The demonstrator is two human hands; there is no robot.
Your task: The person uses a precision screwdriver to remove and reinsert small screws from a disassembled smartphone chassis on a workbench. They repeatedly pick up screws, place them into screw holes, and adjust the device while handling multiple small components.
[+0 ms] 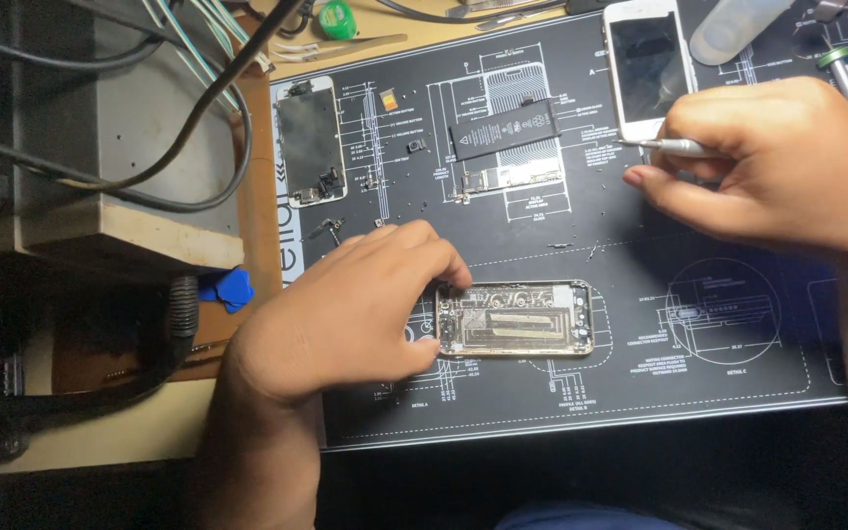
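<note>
The left hand (345,309) pinches the opened phone housing (515,319) by its near end; the right hand (768,162) grips metal tweezers (674,147) beyond it. Keep the housing pressed flat for steady tweezer work.

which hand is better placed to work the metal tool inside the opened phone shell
Right, probably. The right hand already pinches the slim metal tool, above and right of the opened phone shell. The left hand grips the shell's left end, seemingly steadying it on the black mat.
</note>
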